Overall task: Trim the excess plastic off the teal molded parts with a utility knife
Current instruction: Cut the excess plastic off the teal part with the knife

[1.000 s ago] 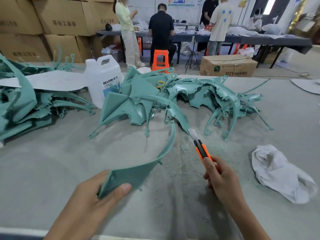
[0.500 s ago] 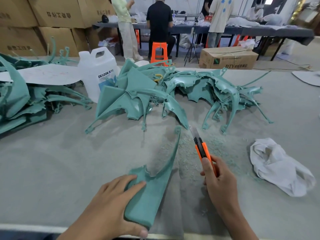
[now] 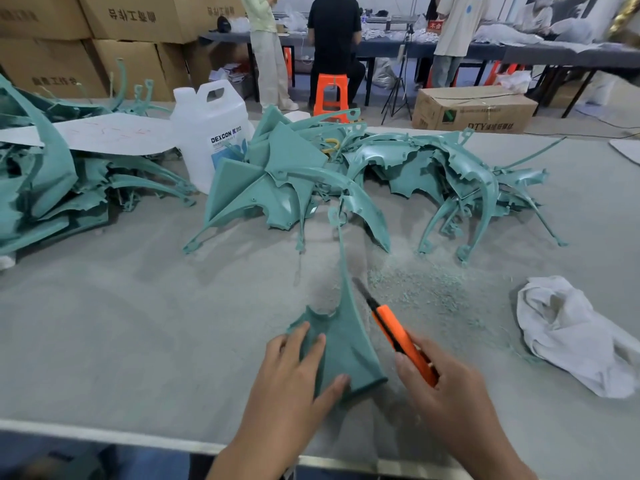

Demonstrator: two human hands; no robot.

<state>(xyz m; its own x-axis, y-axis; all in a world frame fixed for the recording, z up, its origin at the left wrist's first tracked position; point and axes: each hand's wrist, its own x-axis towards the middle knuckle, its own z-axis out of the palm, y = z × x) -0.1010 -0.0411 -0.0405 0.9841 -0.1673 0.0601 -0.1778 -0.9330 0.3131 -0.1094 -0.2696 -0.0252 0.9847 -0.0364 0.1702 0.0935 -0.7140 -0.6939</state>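
Both forearms are cut off by the bottom edge, and the near rim of the worktop (image 3: 138, 323) gives way to a dark blur below it. The rear of the utility knife (image 3: 398, 337) is buried in the right hand (image 3: 446, 393), so only the front stretch of its orange body and the dark blade show. The blade is smeared, and I cannot tell whether its tip touches the plastic or sits just beside it. The left side of the teal part (image 3: 346, 344) is covered by the left hand (image 3: 294, 386).

That part lies on the worktop close to the near edge, its wide end toward the person and its thin curved strip running away toward the heap of teal parts (image 3: 294, 174). The left hand rests on the wide end with fingers spread and fairly straight, thumb laid along the near corner, pressing down rather than wrapping round it. The right hand is curled tight round the knife handle, knuckles up, the knife angled forward and to the left along the part's right edge.

Teal shavings (image 3: 426, 285) are scattered right of the blade, near a crumpled white cloth (image 3: 575, 334). A white jug (image 3: 211, 133) stands between the middle heap and a second pile (image 3: 45, 188) at the left, which is cut off by the frame.
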